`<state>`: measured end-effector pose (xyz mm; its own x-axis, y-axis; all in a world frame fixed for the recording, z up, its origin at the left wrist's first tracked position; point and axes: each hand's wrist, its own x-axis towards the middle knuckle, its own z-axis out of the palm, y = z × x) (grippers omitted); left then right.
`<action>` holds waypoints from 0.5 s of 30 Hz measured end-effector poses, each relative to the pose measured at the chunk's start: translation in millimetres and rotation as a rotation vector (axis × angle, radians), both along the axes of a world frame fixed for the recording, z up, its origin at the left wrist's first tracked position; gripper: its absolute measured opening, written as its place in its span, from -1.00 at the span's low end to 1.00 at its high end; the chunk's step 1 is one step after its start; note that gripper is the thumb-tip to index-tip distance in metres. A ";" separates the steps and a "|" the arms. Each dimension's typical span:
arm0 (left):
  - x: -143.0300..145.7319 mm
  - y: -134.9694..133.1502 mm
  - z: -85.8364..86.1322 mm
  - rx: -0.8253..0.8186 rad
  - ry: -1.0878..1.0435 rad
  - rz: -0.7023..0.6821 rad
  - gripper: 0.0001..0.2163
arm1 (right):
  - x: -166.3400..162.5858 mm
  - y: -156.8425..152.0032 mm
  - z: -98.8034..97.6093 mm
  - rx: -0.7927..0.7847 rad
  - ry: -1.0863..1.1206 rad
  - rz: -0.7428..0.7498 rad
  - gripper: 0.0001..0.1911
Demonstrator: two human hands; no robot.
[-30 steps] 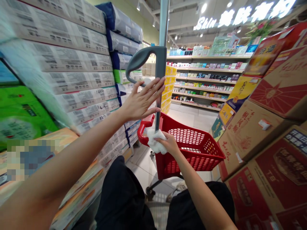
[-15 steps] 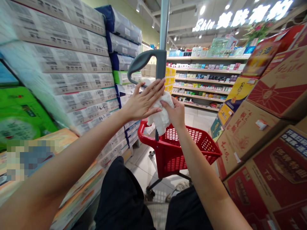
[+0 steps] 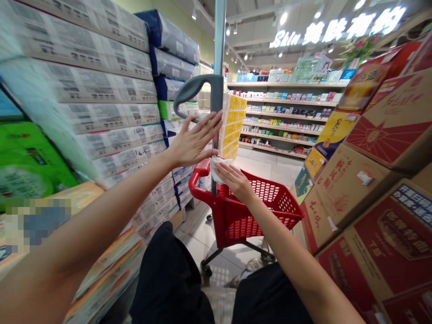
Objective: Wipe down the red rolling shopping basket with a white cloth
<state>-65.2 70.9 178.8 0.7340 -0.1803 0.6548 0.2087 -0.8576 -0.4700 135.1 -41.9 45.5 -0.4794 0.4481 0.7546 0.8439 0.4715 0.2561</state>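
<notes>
Between carton stacks (image 3: pixel 101 94), cloth (image 3: pixel 215 163) on pole (image 3: pixel 219 36).

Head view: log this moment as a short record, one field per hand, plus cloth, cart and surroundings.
Left hand: open, fingers spread, flat against the grey pole
Right hand: presses the white cloth to the pole's lower part
Cart: red basket cart, grey handle looping off the pole
Left side: stacked wrapped packs
Right side: red cartons
Background: product shelves

Wrapped pack stacks (image 3: pixel 101 90) on L, red cartons (image 3: pixel 388 135) R, stocked shelves (image 3: pixel 286 121) at back.
</notes>
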 end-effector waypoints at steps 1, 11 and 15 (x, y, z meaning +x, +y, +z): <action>-0.5 0.9 0.1 0.002 0.001 0.003 -0.33 | 0.4 3.9 15.4 0.011 -0.016 -0.011 -0.41; -2.1 7.0 2.1 0.010 0.024 0.031 -0.32 | -1.1 18.6 28.5 -0.080 -0.369 0.055 -0.42; -1.0 9.8 2.8 0.007 0.031 0.033 -0.32 | 8.2 20.5 44.1 -0.150 -0.492 0.097 -0.46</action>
<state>-66.2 80.6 181.6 0.7598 -0.1602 0.6301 0.2221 -0.8469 -0.4832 143.3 -21.4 89.6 -0.8056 0.4699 0.3608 0.5915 0.6033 0.5349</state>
